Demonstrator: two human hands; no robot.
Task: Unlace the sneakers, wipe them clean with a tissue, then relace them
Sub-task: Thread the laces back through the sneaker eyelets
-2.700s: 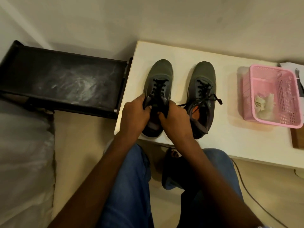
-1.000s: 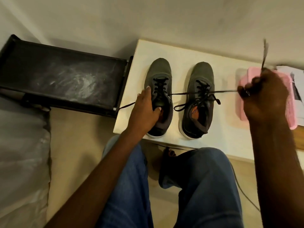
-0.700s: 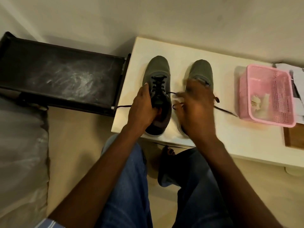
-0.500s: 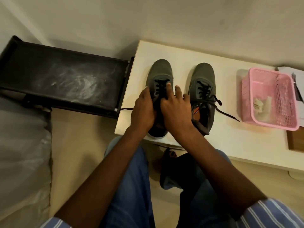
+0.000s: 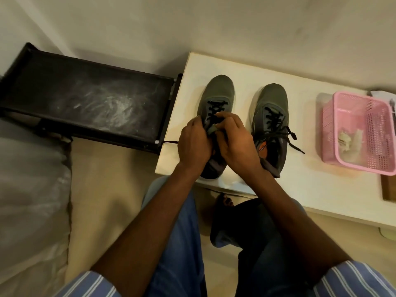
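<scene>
Both grips working the left sneaker (image 5: 216, 99) at 12 o'clock: left hand (image 5: 194, 144) pinning its collar steady, right hand (image 5: 234, 142) pinching the lace (image 5: 214, 108) to pull it free.

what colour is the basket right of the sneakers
Pink, a perforated plastic basket; clearest in the head view.

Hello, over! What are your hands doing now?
Both hands, left and right, gripping left sneaker at its laces. Right sneaker laced, untouched. Nothing blocking.
</scene>
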